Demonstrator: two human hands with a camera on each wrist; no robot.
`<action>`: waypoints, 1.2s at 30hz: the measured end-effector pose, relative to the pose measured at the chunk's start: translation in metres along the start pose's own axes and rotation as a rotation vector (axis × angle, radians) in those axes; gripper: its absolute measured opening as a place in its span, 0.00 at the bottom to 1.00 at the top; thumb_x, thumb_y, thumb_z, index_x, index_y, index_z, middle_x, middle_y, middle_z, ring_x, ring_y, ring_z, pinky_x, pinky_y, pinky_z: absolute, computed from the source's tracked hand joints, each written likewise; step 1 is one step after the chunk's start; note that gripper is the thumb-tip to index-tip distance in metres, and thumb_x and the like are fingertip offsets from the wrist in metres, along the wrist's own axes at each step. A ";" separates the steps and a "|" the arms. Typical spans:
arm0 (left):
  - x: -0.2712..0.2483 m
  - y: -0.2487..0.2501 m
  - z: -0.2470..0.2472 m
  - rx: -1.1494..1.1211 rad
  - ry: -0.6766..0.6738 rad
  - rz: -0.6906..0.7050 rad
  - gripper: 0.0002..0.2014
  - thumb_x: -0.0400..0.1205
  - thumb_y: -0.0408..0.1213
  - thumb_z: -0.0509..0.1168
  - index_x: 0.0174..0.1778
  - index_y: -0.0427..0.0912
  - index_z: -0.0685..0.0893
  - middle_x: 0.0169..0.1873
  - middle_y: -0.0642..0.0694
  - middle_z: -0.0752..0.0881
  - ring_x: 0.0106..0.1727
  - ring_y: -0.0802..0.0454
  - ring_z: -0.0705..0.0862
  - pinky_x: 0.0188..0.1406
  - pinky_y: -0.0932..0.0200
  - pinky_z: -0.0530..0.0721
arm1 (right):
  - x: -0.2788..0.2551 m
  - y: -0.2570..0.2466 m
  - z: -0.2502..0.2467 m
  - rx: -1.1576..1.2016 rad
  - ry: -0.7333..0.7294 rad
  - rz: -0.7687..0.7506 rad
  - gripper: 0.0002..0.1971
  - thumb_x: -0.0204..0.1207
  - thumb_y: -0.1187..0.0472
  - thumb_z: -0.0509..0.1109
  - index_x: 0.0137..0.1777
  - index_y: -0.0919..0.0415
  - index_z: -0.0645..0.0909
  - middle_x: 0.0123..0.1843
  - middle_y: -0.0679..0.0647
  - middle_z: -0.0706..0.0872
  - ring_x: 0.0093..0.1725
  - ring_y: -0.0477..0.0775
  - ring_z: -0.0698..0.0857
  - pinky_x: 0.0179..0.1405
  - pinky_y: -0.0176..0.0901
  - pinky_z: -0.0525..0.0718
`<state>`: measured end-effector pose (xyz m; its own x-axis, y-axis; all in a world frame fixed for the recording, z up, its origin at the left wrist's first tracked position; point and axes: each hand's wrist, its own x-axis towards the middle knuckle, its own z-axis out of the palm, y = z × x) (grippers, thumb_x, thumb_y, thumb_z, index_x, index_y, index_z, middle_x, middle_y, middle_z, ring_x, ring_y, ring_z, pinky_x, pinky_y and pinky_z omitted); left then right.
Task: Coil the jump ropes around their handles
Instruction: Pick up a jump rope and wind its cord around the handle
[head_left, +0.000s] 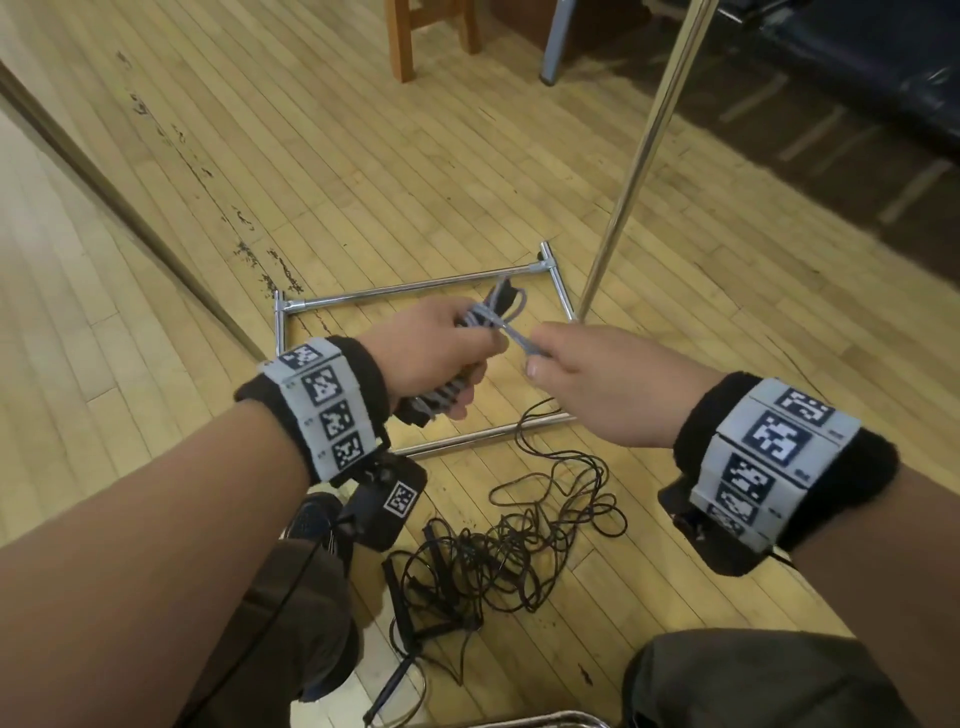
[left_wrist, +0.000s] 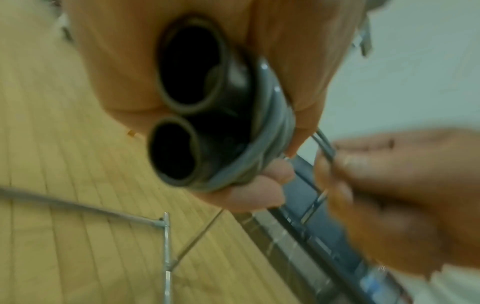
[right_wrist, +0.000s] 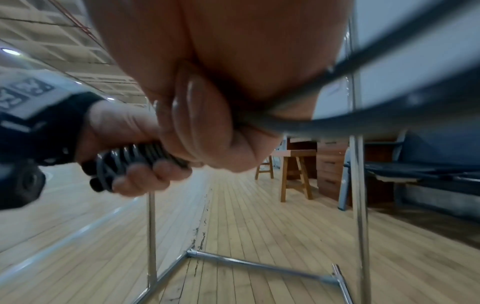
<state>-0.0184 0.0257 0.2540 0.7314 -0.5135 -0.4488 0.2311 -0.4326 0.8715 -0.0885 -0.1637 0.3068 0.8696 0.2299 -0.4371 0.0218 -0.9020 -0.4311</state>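
Observation:
My left hand (head_left: 441, 353) grips two black jump-rope handles (left_wrist: 182, 115) held side by side, with grey rope (head_left: 488, 317) wound round them in several turns. A short stretch of that grey rope runs from the bundle to my right hand (head_left: 540, 353), which pinches its loop (left_wrist: 324, 146) just right of the left fist. In the right wrist view the coiled handles (right_wrist: 135, 158) sit in the left fingers and the grey rope (right_wrist: 285, 123) leaves my right fingertips. A tangled pile of thin black jump ropes (head_left: 509, 540) with black handles (head_left: 405, 613) lies on the floor below my hands.
A chrome rack base (head_left: 415, 288) stands on the wooden floor under my hands, with an upright pole (head_left: 644, 150) rising at the right. A wooden stool (head_left: 410, 36) and a blue bench (head_left: 857, 78) stand further back. My knees show at the bottom edge.

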 end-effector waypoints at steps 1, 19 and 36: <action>-0.002 0.001 -0.003 -0.108 -0.041 0.040 0.06 0.86 0.32 0.71 0.49 0.41 0.79 0.32 0.42 0.83 0.28 0.43 0.83 0.31 0.50 0.88 | 0.000 0.004 0.002 0.031 -0.025 0.006 0.15 0.92 0.48 0.54 0.49 0.55 0.75 0.38 0.52 0.80 0.36 0.53 0.77 0.36 0.52 0.76; -0.016 -0.001 0.056 0.996 -0.276 -0.013 0.10 0.84 0.55 0.67 0.51 0.53 0.83 0.39 0.49 0.92 0.34 0.53 0.90 0.32 0.57 0.88 | 0.019 0.011 0.002 -0.308 -0.128 0.034 0.13 0.90 0.53 0.61 0.47 0.57 0.81 0.41 0.51 0.83 0.39 0.50 0.80 0.32 0.44 0.72; -0.004 0.003 0.001 -0.256 -0.200 0.092 0.08 0.78 0.33 0.72 0.48 0.43 0.79 0.31 0.44 0.82 0.30 0.45 0.80 0.30 0.51 0.83 | 0.004 0.018 0.011 0.298 -0.146 0.059 0.16 0.91 0.49 0.57 0.50 0.56 0.81 0.32 0.49 0.78 0.29 0.49 0.75 0.31 0.48 0.78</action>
<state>-0.0212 0.0252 0.2584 0.6224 -0.6878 -0.3736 0.3421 -0.1904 0.9202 -0.0896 -0.1752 0.2888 0.7846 0.2499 -0.5675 -0.1906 -0.7737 -0.6042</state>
